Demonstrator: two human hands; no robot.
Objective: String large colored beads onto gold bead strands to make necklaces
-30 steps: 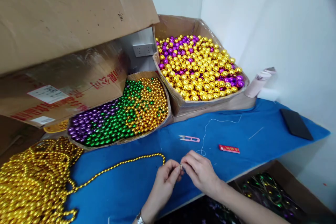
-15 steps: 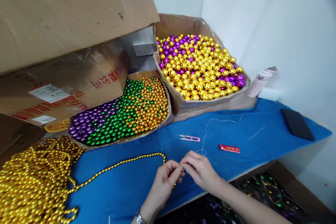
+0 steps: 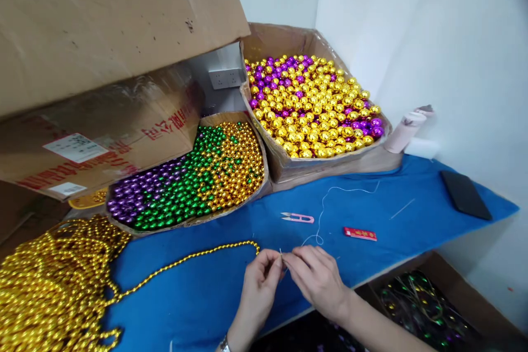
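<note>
My left hand is closed in a pinch at the end of a string of small gold beads. That string runs left over the blue cloth into a big heap of gold bead strands. Thumb and fingers of my right hand are pressed together against the left fingertips, gripping a thin white thread. A short thread end sticks up between the two hands; the exact join is hidden by the fingers. Beyond them lie pink-handled thread snips and, to the right, a small red packet.
Behind stands a carton of large gold and purple beads, beside a lower carton of purple, green and gold ones. Another cardboard box overhangs the left. A dark flat device and a pale bottle are at right.
My right hand has turned slightly, its fingers more folded over. A thread end now shows upright between the fingertips, and the thread by the right hand is more visible.
</note>
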